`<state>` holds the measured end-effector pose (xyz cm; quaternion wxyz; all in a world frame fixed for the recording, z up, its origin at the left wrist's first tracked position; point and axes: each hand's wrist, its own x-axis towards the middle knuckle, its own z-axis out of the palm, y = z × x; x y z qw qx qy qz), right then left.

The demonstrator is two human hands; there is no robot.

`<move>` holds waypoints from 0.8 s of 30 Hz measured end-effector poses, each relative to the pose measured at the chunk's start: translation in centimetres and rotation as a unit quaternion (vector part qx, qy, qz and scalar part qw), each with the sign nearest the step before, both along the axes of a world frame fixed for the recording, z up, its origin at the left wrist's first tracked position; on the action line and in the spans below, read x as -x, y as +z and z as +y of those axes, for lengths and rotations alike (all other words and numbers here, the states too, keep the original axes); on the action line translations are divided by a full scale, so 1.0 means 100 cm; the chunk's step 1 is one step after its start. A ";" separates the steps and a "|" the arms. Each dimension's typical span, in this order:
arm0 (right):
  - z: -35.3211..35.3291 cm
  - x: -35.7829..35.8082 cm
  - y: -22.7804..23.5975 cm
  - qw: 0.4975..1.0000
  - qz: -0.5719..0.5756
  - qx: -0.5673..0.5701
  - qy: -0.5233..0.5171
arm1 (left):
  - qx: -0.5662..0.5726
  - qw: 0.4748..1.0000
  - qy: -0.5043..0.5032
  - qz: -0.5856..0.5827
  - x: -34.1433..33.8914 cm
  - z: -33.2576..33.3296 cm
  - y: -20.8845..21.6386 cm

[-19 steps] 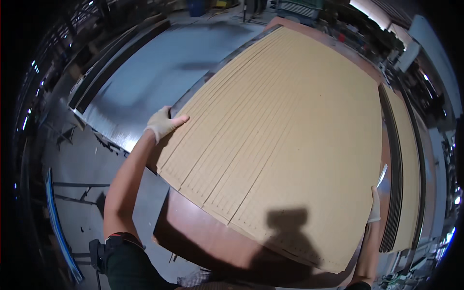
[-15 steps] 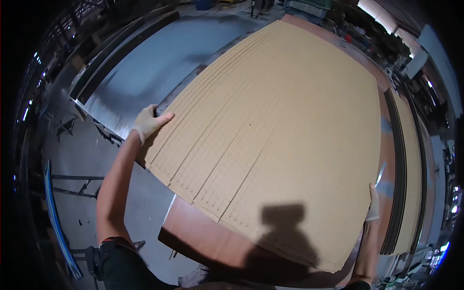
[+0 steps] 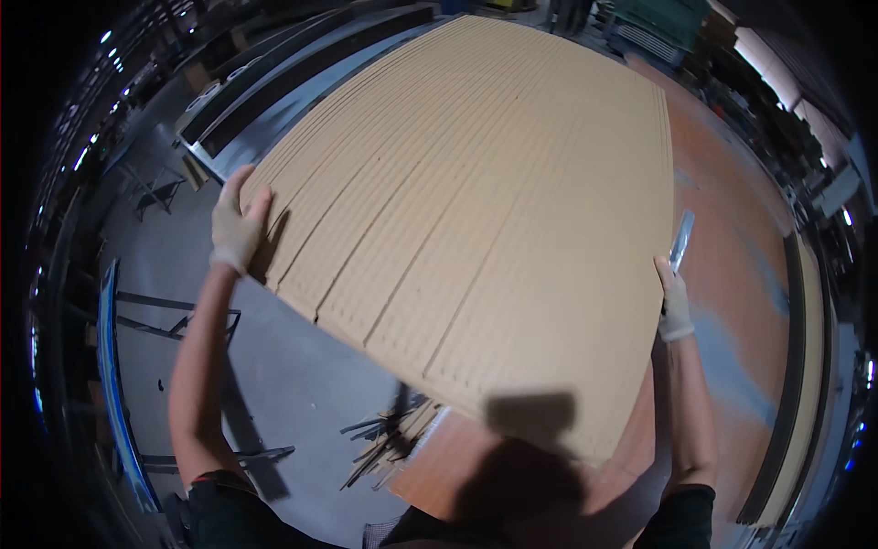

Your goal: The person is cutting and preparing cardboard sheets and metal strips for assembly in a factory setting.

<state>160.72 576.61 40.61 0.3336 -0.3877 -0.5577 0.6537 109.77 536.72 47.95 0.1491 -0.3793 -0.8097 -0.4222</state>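
Note:
A wide stack of tan corrugated cardboard sheets (image 3: 512, 229) spreads before me, its sheets fanned in steps toward the left. At the left edge, my left hand (image 3: 240, 224), in a pale glove with bare fingertips, is closed on the sheets, thumb on top. My right hand (image 3: 674, 297), gloved alike, grips the right edge; its fingers are partly hidden. From that hand a narrow silvery strip (image 3: 681, 240) sticks up; I cannot tell its kind. A shadow falls across the near edge of the cardboard.
A reddish-brown tabletop (image 3: 732, 274) with bluish smears lies beneath and to the right. Beyond it stands another dark-edged stack (image 3: 777, 439). Offcut strips (image 3: 393, 439) lie on the grey floor (image 3: 302, 366) below. Dark long pieces (image 3: 311, 87) rest on the metal table at the far left.
The cardboard has shifted left and away from me, over the metal table, with both hands still on its edges. More of the brown tabletop shows at right; the silvery strip has moved with my right hand.

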 end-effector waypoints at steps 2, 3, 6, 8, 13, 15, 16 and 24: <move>-0.015 0.072 0.020 0.999 0.029 0.033 -0.012 | -0.036 0.997 0.021 0.070 -0.055 -0.019 -0.008; -0.023 0.112 0.026 0.996 0.060 0.069 -0.018 | -0.095 0.994 -0.050 -0.010 -0.080 -0.041 -0.030; -0.020 0.185 0.012 0.991 0.108 0.079 -0.007 | 0.066 0.948 -0.173 -0.259 -0.188 -0.086 -0.077; -0.024 0.228 -0.005 0.990 0.115 0.080 0.003 | 0.111 0.836 -0.261 -0.469 -0.249 -0.099 -0.100; -0.043 0.307 -0.022 0.978 0.182 0.105 0.010 | 0.207 0.752 -0.342 -0.524 -0.326 -0.114 -0.155; -0.047 0.313 -0.019 0.982 0.139 0.126 -0.022 | 0.191 0.730 -0.362 -0.548 -0.323 -0.111 -0.159; -0.021 0.283 -0.046 0.972 0.196 0.131 0.010 | 0.222 0.718 -0.376 -0.542 -0.318 -0.104 -0.143; -0.234 0.180 0.007 0.961 0.172 0.165 -0.140 | 0.140 0.706 -0.398 -0.569 -0.322 -0.090 -0.157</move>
